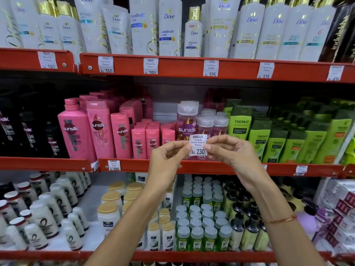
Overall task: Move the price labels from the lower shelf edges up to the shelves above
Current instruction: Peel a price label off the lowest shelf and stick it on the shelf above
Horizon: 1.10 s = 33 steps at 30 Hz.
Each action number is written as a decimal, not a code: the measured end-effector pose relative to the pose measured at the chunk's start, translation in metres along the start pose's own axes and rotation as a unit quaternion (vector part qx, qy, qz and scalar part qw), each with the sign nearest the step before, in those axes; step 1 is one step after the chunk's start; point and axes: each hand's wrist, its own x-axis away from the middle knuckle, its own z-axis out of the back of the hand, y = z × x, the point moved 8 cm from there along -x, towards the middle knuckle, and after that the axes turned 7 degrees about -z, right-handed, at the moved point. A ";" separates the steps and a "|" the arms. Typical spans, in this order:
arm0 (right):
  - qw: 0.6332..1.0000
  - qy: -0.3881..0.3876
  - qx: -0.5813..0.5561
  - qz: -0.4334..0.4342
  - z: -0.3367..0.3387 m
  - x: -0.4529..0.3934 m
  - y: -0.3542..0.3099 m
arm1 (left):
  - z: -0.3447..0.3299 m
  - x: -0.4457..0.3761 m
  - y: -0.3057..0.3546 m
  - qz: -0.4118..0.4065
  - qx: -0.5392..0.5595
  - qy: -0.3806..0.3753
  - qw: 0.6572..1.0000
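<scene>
A white Sunsilk price label [198,145] reading Rs. 230 is held in the air, just above the middle red shelf edge [211,167]. My left hand [168,160] pinches its left side and my right hand [228,152] pinches its right side. Behind the label stand clear Sunsilk Oil Blends bottles [187,120]. Another Sunsilk label [114,165], Rs. 320, sticks on the middle edge to the left. The upper red shelf edge [182,67] carries several Dove labels [150,66].
Dove bottles [169,27] fill the top shelf. Pink Sunsilk bottles [98,129] and green Trichup bottles [259,139] flank the held label. Jars and small bottles [199,223] stand on the bottom shelf. A partly peeled label [300,169] hangs at the right of the middle edge.
</scene>
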 end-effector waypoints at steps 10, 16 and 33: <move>0.998 0.032 0.049 -0.025 0.029 -0.029 0.076 | -0.016 -0.008 -0.080 -0.029 -0.077 0.002 0.997; 0.995 0.057 0.064 -0.043 0.051 -0.042 0.130 | -0.029 -0.012 -0.128 -0.011 -0.114 -0.021 0.993; 0.993 0.072 0.084 -0.042 0.078 -0.071 0.162 | -0.045 -0.031 -0.172 0.024 -0.072 -0.054 0.996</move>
